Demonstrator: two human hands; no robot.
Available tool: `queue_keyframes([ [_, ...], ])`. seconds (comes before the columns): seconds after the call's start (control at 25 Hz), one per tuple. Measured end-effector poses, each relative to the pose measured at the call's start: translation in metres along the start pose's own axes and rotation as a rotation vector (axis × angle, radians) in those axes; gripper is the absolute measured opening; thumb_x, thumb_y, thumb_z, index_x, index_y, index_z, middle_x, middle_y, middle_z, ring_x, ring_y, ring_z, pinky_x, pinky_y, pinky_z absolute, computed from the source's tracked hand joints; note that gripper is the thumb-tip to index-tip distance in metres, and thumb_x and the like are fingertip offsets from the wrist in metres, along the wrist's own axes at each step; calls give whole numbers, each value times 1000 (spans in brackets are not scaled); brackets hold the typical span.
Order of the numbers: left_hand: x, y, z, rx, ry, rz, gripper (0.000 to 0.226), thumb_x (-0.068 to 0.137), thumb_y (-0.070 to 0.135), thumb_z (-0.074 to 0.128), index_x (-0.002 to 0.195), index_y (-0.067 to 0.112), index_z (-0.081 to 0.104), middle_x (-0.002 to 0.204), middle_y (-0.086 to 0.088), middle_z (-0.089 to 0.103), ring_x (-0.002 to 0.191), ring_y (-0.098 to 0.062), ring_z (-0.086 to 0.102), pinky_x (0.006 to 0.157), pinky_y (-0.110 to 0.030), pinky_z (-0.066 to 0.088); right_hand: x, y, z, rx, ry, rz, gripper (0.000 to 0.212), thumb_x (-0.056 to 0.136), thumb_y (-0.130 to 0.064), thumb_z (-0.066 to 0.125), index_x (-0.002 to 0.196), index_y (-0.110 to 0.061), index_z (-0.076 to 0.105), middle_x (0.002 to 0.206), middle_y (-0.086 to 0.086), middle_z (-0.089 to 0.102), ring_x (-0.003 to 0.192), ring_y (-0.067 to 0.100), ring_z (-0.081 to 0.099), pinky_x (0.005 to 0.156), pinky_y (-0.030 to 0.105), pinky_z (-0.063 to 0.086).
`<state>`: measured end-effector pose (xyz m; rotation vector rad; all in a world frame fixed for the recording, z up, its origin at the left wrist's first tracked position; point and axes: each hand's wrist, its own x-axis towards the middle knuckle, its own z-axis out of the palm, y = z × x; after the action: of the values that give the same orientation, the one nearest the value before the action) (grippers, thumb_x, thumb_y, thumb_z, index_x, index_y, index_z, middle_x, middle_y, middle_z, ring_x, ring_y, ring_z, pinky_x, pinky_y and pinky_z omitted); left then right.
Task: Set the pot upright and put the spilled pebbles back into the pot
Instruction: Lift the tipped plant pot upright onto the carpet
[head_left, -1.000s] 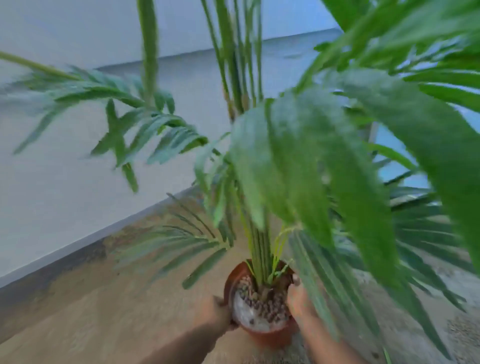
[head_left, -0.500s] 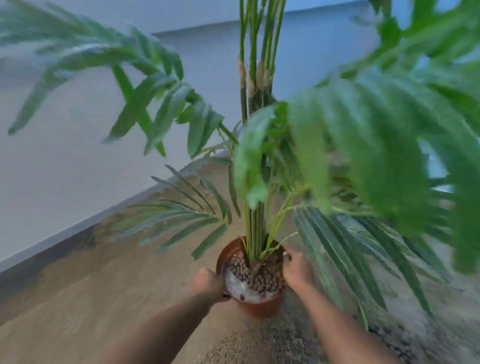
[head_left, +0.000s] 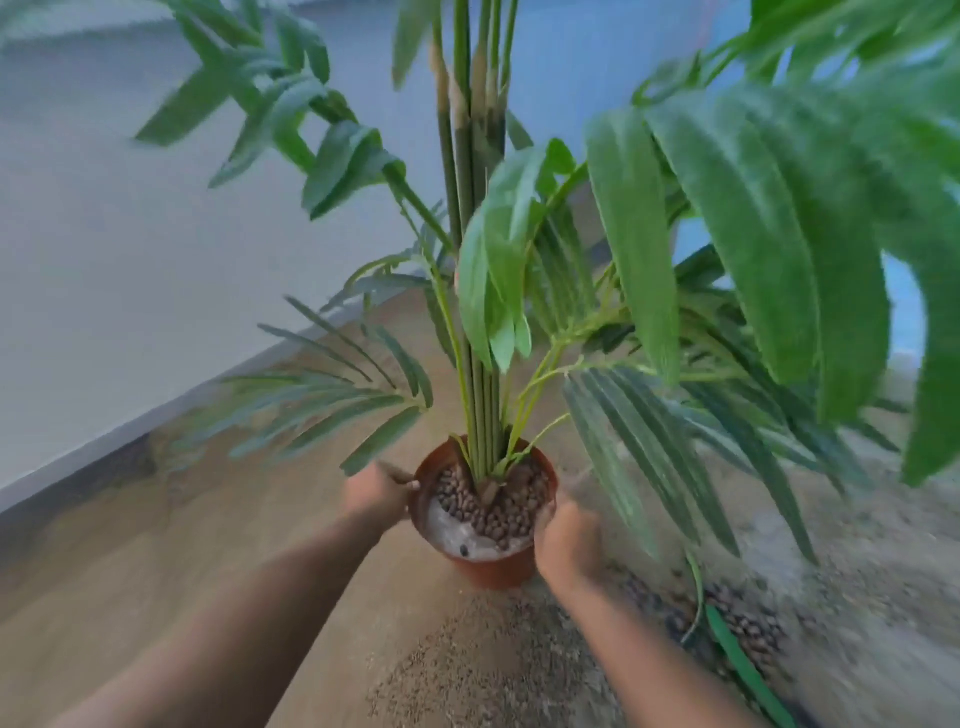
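Pot (head_left: 493, 564): terracotta-coloured, standing on the wood-look floor (head_left: 156, 571), near upright with its mouth tipped a little toward the camera.
Change since a second ago: pot sits higher and more central in view; stems read closer to vertical; more of both forearms and of the spilled patch now shows.
Left hand (head_left: 376, 493): curled against the pot's left side at the rim, fingers (head_left: 402, 480) bent onto the edge. Gripping, not splayed.
Right hand (head_left: 569, 545): cupped round the pot's right wall, back of the hand toward the camera; fingers hidden behind the pot, so how far they wrap cannot be told.
Plant (head_left: 478, 312): tall green stems rising from the pot's centre, long leaves spreading right and overhead; leaves motion-blurred.
Pebbles in pot (head_left: 493, 506): brown, heaped on the far side of the surface; a pale white layer (head_left: 452, 535) is exposed on the near side.
Spilled pebbles (head_left: 743, 623): loose brown scatter on the floor to the right of the right forearm, near the pot.
Fine grit (head_left: 493, 660): dark speckled patch on the floor just in front of the pot, between the forearms.
Wall (head_left: 104, 260): pale, meeting the floor at a grey skirting strip on the left.
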<state>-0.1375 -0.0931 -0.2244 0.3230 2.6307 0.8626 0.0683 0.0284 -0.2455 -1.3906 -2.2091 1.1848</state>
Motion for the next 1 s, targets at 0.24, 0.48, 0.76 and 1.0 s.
queue_keyframes([
  [0.24,-23,9,-4,230,-29,-67,16,68,10,75,81,0,74,72,-8,73,67,-21,71,53,-24,57,22,-2,-8,-79,16,-75,28,94,-11,45,115,-6,64,87,16,68,80,31,64,65,32,45],
  [0.48,-40,14,1,427,40,31,10,69,7,75,77,1,77,81,-15,76,82,-28,75,59,-32,56,32,6,-20,-116,-94,-224,33,97,-15,42,126,-7,57,109,21,67,100,35,63,82,36,49],
  [0.76,-55,51,5,629,57,112,10,73,6,73,80,0,68,81,-15,71,74,-27,68,59,-31,53,9,40,-75,-173,-271,-323,35,99,-24,47,128,-8,58,125,15,63,105,30,63,93,44,50],
  [1.0,-49,76,20,571,67,455,21,79,13,62,89,-2,71,90,-22,71,87,-39,68,66,-37,52,1,76,-104,-163,-189,-290,24,95,-13,53,115,-14,67,103,3,72,58,12,62,62,28,59],
])
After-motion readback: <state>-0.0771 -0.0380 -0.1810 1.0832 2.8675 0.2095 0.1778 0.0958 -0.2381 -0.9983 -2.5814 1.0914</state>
